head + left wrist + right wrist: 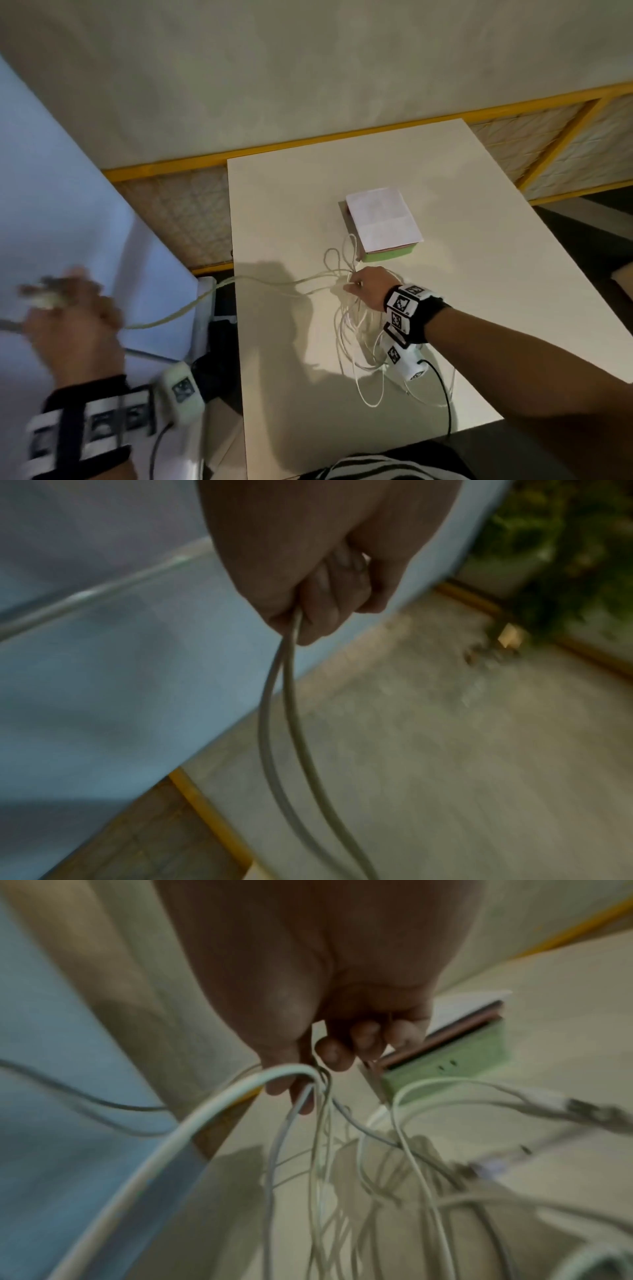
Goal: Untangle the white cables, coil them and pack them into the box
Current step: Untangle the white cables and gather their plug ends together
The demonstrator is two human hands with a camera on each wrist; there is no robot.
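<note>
No legible writing is showing on any item; the wrist bands are carrying only black-and-white square markers. A cream, smooth-topped table (445,308) is bearing a green-sided box (387,255) with a white paper sheet lying flat on its lid. The white cables (359,329), thin and round, are lying in loose loops just before the box. The right hand (371,287) is pinching their gathered strands, fingers curled. The left hand (68,315), raised off-table and blurred, is gripping two strands, fist closed.
</note>
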